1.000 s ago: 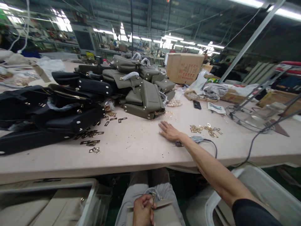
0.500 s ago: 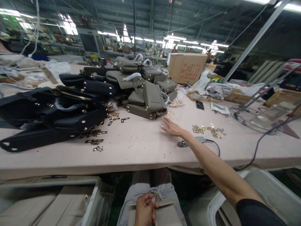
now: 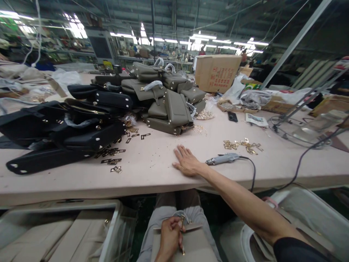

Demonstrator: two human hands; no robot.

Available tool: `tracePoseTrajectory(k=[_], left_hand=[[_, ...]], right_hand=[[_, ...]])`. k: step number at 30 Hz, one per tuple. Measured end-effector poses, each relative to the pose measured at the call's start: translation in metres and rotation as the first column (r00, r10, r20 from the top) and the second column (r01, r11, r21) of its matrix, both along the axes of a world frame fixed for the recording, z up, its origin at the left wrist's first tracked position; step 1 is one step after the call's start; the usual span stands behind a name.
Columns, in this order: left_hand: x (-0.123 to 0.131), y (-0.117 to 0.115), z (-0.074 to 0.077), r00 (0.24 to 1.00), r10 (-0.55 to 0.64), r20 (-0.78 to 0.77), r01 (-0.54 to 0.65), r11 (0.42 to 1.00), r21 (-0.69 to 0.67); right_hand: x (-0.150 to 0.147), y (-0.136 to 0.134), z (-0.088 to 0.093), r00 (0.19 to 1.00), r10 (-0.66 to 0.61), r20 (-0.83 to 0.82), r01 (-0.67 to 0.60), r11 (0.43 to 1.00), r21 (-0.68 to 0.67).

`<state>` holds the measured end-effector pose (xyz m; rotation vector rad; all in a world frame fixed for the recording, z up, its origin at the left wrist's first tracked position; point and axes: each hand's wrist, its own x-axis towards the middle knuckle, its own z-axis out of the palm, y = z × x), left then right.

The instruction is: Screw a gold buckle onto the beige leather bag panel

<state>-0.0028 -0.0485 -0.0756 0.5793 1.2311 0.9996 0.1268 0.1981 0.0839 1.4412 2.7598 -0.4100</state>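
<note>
The left hand [image 3: 171, 233] pinches a small gold piece [image 3: 182, 218] over the beige bag [image 3: 197, 244], which sits on the person's lap [image 3: 160, 215], near middle. The right hand [image 3: 187, 162] lies on the table [image 3: 147, 179], fingers spread, with a grey tool [image 3: 225, 158] just right and green bags [image 3: 178, 109] farther away.

Dim, greyish ceiling [image 3: 122, 14], with white tubes [image 3: 203, 36] glaring below it and windows [image 3: 77, 31] washed out at upper left. Soft, even light covers the table [image 3: 152, 178]; the space beneath is dark. Black bags [image 3: 40, 123] lose detail, the right hand [image 3: 187, 162] looks slightly soft, the background blurs, and edges stretch.
</note>
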Motion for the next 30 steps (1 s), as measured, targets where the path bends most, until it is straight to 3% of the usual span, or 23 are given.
tracePoseTrajectory(k=[5,12,17,20,21,23,25,27,30], left_hand=[[-0.002,-0.003,0.000,1.000,-0.003,-0.020,0.003,1.000,0.004],[-0.004,-0.006,0.004,1.000,0.020,-0.003,-0.020,1.000,0.001],[-0.002,-0.004,0.008,1.000,0.024,-0.017,-0.025,1.000,-0.009],[-0.001,-0.003,0.007,1.000,0.013,-0.010,-0.013,1.000,-0.005],[-0.001,-0.002,0.006,1.000,0.010,-0.005,-0.010,1.000,-0.005],[-0.001,-0.002,0.005,1.000,0.006,0.003,-0.006,1.000,-0.007],[-0.001,-0.002,0.003,1.000,0.000,0.007,0.000,1.000,-0.004],[-0.002,-0.003,0.001,1.000,-0.005,0.003,0.005,1.000,0.005],[-0.002,-0.004,0.000,1.000,0.001,-0.001,-0.001,1.000,0.014]], right_hand=[[0.001,-0.024,0.002,0.997,0.063,-0.037,-0.061,0.996,0.058],[0.030,-0.029,-0.002,0.996,-0.092,0.005,0.090,0.983,0.159],[0.055,-0.045,0.035,0.989,-0.083,-0.121,0.121,0.927,0.355],[0.084,-0.050,0.058,0.900,-0.256,-0.354,0.402,0.802,0.442],[0.096,-0.052,0.061,0.823,-0.369,-0.432,0.548,0.718,0.429],[0.119,-0.056,0.059,0.591,-0.630,-0.504,0.806,0.484,0.341],[0.136,-0.060,0.049,0.353,-0.831,-0.429,0.933,0.280,0.226],[0.142,-0.061,0.037,0.234,-0.921,-0.311,0.970,0.199,0.139],[0.135,-0.051,0.024,0.205,-0.935,-0.289,0.978,0.187,0.089]])
